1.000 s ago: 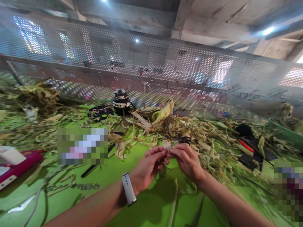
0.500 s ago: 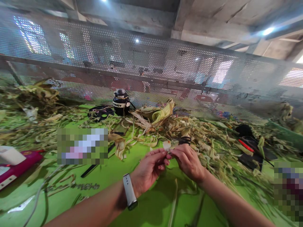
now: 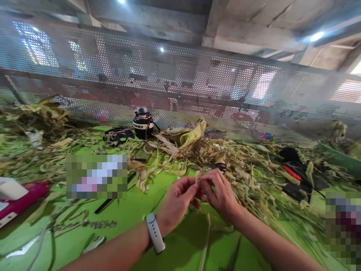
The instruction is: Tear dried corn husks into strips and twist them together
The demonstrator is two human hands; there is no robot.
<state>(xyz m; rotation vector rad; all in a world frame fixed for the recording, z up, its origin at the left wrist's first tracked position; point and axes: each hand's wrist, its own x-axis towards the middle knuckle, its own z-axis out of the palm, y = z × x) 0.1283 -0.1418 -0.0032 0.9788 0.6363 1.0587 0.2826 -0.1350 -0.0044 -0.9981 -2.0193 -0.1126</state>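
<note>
A small pale piece of what looks like dried corn husk stands up between the fingertips of both my hands, above the green table. My left hand, with a white-strapped watch on the wrist, pinches it from the left. From the right, the thumb and fingers of my right hand close on the same piece. Its lower end is hidden by my fingers. Black loops, apparently scissor handles, lie just beyond my right hand. A long husk strip lies below my hands.
Dried husks and scraps are heaped along the back and right. A black jar stands before a perforated metal screen. At left are a magenta power strip and a cable; a red-handled tool lies right.
My left hand has rolled over, so the back of its thumb faces up and the watch face has turned out of sight. The husk piece looks narrower. My right fingers have shifted around it.
</note>
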